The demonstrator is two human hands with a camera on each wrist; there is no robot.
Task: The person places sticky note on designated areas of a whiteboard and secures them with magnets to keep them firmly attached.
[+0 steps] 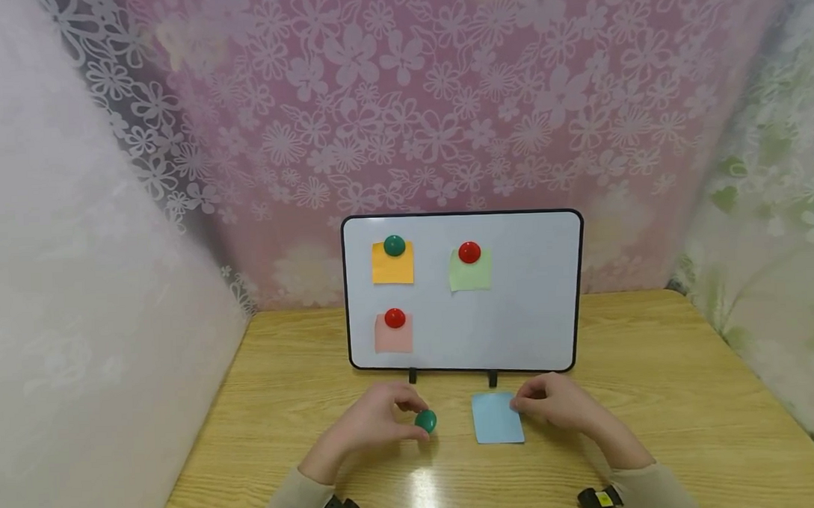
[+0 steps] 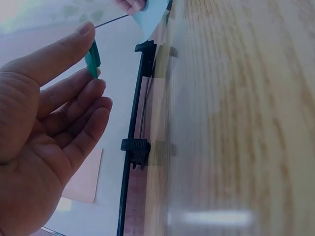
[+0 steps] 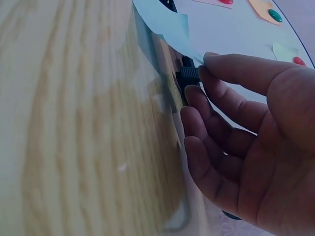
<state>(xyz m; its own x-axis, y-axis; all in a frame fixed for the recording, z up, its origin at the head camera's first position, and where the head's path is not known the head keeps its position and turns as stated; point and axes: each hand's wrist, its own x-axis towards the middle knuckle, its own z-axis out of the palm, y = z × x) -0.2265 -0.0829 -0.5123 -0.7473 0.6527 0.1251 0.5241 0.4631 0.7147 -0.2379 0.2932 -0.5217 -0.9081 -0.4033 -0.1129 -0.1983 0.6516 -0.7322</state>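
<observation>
Between thumb and index finger, my left hand (image 1: 380, 418) pinches a round green magnet (image 1: 425, 421); the left wrist view shows the magnet (image 2: 92, 60) edge-on. My right hand (image 1: 562, 404) holds a light blue sticky note (image 1: 497, 418) by its right edge, its thumb and index finger (image 3: 236, 69) meeting on the paper's corner. In the right wrist view the note (image 3: 165, 24) curves slightly and hangs off the table. Both hands are in front of a whiteboard (image 1: 516, 302), which stands upright behind them.
On the board, a green magnet (image 1: 395, 245) holds an orange note (image 1: 392, 269), a red magnet (image 1: 470, 252) a green note (image 1: 471, 276), and another red magnet (image 1: 395, 318) a pink note (image 1: 393, 340). Black feet (image 1: 493, 378) support the board on the wooden table (image 1: 296, 347).
</observation>
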